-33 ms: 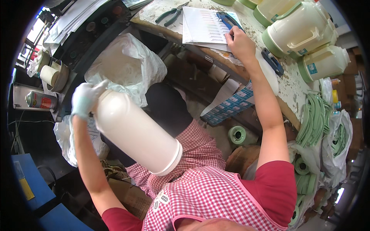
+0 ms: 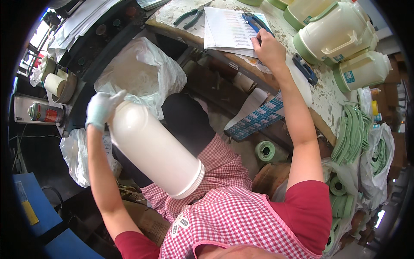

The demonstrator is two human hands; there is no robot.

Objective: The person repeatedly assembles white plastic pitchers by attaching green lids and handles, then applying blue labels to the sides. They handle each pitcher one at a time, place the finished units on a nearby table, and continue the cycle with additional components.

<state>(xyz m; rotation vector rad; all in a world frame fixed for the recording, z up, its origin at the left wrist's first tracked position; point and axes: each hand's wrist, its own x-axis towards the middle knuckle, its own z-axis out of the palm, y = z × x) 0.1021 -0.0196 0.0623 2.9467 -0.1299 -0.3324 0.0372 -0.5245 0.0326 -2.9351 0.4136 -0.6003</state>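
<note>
My left hand [image 2: 102, 108], in a white glove, is closed at the upper-left end of a cream-white plastic jug body [image 2: 155, 149]. The body is a smooth cylinder, tilted over my lap, its threaded rim toward my apron. Part of my left hand's grip is hidden behind it. On the worktable, my bare right hand [image 2: 271, 49] is closed round the near end of a blue hand tool [image 2: 254, 20], whose exact kind I cannot make out. That tool lies over printed paper sheets [image 2: 222, 32]. Pliers [image 2: 189, 18] with dark green handles rest left of the sheets.
Cream jugs with green bases [image 2: 330, 36] stand at the table's right. A blue-black tool [image 2: 305, 69] lies near them. A sheet of blue labels [image 2: 258, 114] hangs off the table edge. An open plastic bag [image 2: 142, 71] stands before me; green straps [image 2: 351, 134] hang at the right.
My left hand has shifted slightly right, and the jug body has moved a little with it. My right hand stays in place on the blue tool.
</note>
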